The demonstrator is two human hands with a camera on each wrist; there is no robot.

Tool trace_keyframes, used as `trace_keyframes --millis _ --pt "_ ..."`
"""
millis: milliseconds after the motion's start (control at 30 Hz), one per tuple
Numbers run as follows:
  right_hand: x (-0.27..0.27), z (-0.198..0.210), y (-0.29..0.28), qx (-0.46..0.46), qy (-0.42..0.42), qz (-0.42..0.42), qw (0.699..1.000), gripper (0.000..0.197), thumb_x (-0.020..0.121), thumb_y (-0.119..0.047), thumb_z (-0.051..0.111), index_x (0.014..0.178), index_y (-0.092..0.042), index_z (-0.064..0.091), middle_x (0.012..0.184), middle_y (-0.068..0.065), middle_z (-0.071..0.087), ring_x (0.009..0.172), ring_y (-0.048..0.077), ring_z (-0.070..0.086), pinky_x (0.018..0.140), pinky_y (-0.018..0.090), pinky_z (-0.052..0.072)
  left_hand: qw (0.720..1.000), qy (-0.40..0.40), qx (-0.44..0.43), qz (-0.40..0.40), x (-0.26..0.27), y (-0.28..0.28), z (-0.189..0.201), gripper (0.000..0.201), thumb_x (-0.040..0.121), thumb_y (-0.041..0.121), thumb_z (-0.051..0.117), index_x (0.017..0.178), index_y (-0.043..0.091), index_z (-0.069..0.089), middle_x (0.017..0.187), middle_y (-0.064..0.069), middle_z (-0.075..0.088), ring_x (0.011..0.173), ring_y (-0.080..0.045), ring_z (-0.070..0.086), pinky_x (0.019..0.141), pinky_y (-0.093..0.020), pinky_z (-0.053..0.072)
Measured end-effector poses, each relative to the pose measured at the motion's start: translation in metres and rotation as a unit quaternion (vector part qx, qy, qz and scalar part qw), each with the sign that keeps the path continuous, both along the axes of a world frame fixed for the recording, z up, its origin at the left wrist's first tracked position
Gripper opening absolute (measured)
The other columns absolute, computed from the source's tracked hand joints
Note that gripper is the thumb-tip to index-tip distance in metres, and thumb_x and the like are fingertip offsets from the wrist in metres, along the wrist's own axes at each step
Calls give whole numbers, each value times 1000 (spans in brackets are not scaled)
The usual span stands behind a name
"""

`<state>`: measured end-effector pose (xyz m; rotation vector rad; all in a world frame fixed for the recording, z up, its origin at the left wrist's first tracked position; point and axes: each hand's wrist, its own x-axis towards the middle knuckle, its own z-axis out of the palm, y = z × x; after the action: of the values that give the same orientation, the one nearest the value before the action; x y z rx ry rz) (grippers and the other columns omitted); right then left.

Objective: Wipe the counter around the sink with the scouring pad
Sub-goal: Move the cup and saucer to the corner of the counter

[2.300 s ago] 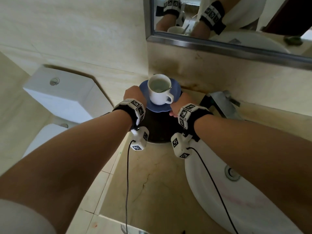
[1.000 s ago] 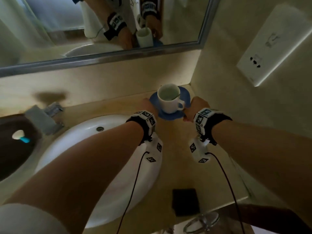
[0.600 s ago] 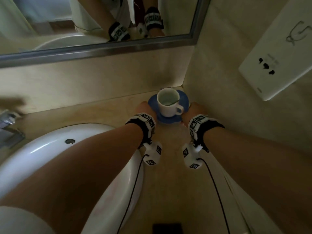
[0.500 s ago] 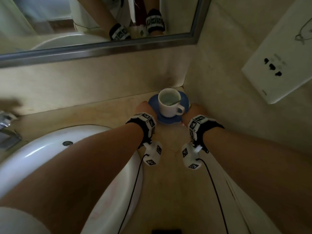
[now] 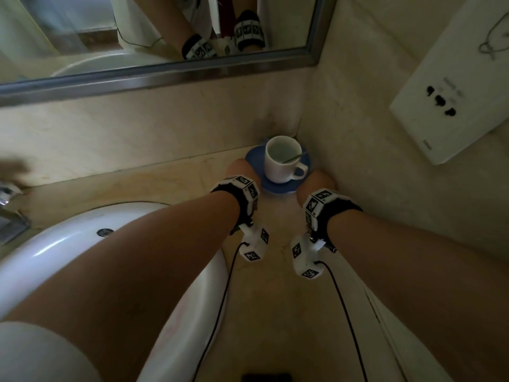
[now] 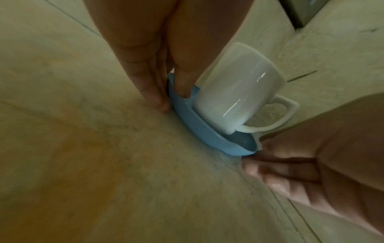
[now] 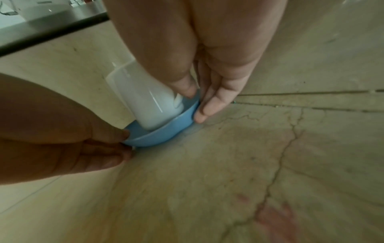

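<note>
A white cup [image 5: 281, 158] with a spoon in it stands on a blue saucer [image 5: 278, 186] in the back right corner of the beige counter [image 5: 275, 312]. My left hand [image 5: 241, 172] pinches the saucer's left rim [image 6: 207, 131], thumb on top and fingers under the edge. My right hand [image 5: 316, 183] pinches the opposite rim [image 7: 162, 133] the same way. The saucer is right down at the counter; I cannot tell whether it touches. The dark scouring pad [image 5: 265, 377] lies at the counter's near edge, mostly cut off by the frame.
The white sink basin [image 5: 68, 244] fills the left, with the faucet [image 5: 8, 213] at the far left edge. A mirror [image 5: 165, 37] hangs above the back wall. A white socket plate [image 5: 454, 86] is on the right wall, close to the cup.
Both hands carried the cup and saucer from left of the sink, across it, to the right side. In the last half second they moved deeper into the back corner.
</note>
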<state>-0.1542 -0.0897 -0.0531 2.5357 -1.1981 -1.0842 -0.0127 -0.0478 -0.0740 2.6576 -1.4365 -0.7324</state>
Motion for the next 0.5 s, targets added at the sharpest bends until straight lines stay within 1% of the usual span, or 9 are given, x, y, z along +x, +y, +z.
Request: trace_keyframes --millis 33,67,133,167,233,300,367,433,500 --pt "-2 0 3 12 -52 -43 998 23 103 -22 36 118 -21 54 133 4 53 122 21 51 104 36 41 1000 -8 -6 -10 2 0 -1 31 101 19 41 129 10 50 136 -13 49 123 -31 49 103 -38 42" --pt "-5 -2 5 19 -98 -52 994 22 103 -21 36 115 -22 54 131 4 53 121 21 51 104 36 41 1000 -12 -8 -27 2 1 -1 33 101 21 41 132 12 48 139 -12 47 125 -30 48 105 -38 41" --pt "-9 4 16 35 -201 -119 972 17 102 -19 38 110 -22 53 129 3 53 120 22 50 103 34 40 999 -12 -17 -43 -4 8 10 38 101 22 42 139 14 40 145 -10 41 129 -28 44 107 -36 36" --pt "-12 8 24 36 -250 -167 953 16 101 -18 39 111 -20 51 129 5 53 120 24 49 99 31 42 999 -12 -36 -38 -6 13 15 39 101 21 43 138 13 41 145 -10 42 129 -28 45 106 -35 37" --pt "-20 13 38 23 -384 -248 889 29 96 -14 44 124 -12 47 125 11 55 115 29 54 80 25 43 997 -5 -80 -13 -9 27 28 35 95 18 51 128 9 52 131 -13 56 117 -29 56 95 -35 45" --pt "-25 13 56 36 -461 -259 848 35 93 -14 48 128 -12 46 113 12 59 97 28 59 72 28 41 992 -5 -124 0 -11 44 34 34 89 15 57 122 7 57 119 -15 63 107 -30 61 87 -35 50" --pt "-25 14 78 96 -470 -235 846 29 93 -16 50 122 -15 49 98 7 58 80 23 56 69 31 44 994 -7 -102 -24 -16 66 43 38 91 13 54 129 9 50 126 -16 58 113 -31 57 95 -36 48" --pt "-24 17 104 142 -442 -170 869 21 92 -17 53 113 -15 56 97 5 60 86 23 58 76 31 47 996 2 -65 -58 -22 90 49 49 96 15 49 143 10 34 140 -15 45 126 -29 48 105 -37 41" --pt "-27 17 130 177 -399 -95 895 19 92 -19 55 109 -13 61 107 6 64 100 25 60 79 24 41 995 -4 -54 -84 -26 113 54 60 96 17 50 149 14 23 145 -13 37 130 -29 43 106 -38 40"
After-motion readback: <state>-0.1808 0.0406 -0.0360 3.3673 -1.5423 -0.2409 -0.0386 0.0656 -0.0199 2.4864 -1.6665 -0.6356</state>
